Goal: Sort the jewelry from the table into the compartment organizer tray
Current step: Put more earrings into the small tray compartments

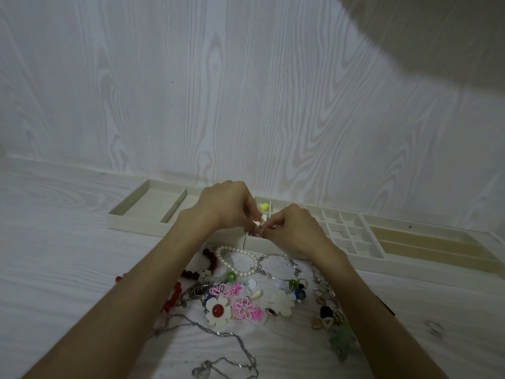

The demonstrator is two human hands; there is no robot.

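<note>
Both hands meet above the front edge of the cream organizer tray [352,228]. My left hand [226,206] and my right hand [292,228] each pinch a small white piece of jewelry [261,220] between the fingertips; its exact shape is hidden by the fingers. A yellow bead [264,206] lies in a small compartment just behind the hands. On the table in front of the tray lies a heap of jewelry: a pearl bracelet [240,258], dark red beads [211,259], a white flower with a red centre [217,310], pink flowers [244,307] and a silver chain [232,348].
A long tray section [144,206] sits at the left and another with long slots [426,242] at the right. The trays stand against a pale wood-grain wall [246,91]. Rings and small charms [328,310] lie under my right forearm.
</note>
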